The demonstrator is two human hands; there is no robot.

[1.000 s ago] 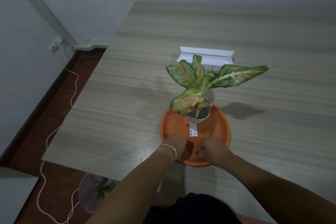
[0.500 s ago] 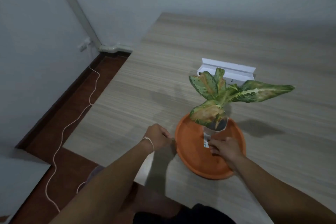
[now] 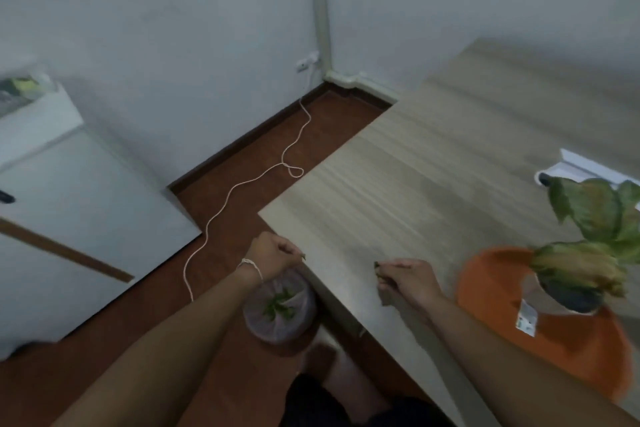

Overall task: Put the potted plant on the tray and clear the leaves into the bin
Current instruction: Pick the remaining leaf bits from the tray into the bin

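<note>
The potted plant (image 3: 588,253), with green and yellowed leaves in a grey pot, stands on the round orange tray (image 3: 491,295) at the right of the wooden table (image 3: 415,177). On the floor by the table's near corner sits the bin (image 3: 280,305), lined with a clear bag and holding green leaf bits. My left hand (image 3: 270,253) hovers just above the bin, fingers pinched on a small leaf scrap. Over the table's near edge, left of the tray, my right hand (image 3: 405,279) pinches another small dark leaf scrap.
A white cord (image 3: 242,184) snakes across the brown floor from a wall socket (image 3: 304,64). A white cabinet (image 3: 69,204) stands at the left. A white box (image 3: 581,170) lies on the table behind the plant.
My view has swung left toward the floor. Both hands left the tray: the left moved off the table to above the bin, the right moved left along the table edge.
</note>
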